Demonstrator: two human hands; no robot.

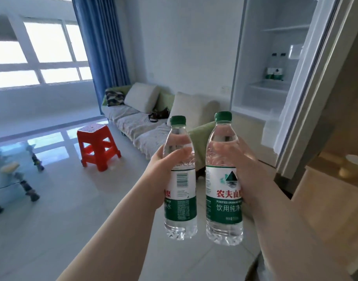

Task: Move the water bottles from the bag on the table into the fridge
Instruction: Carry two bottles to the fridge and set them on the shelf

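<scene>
Carrying two green-capped water bottles upright at frame center, left hand (163, 169) wrapped round one (180, 179), right hand (249, 169) clamped on the other (224, 179), probably best keeping both level while heading for the open fridge (255, 98) upper right.

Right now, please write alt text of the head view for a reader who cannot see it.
Two hands each hold an upright green-capped water bottle: left hand with the left bottle, right hand with the right bottle. Ahead to the right, the open fridge already holds bottles on a shelf.
</scene>
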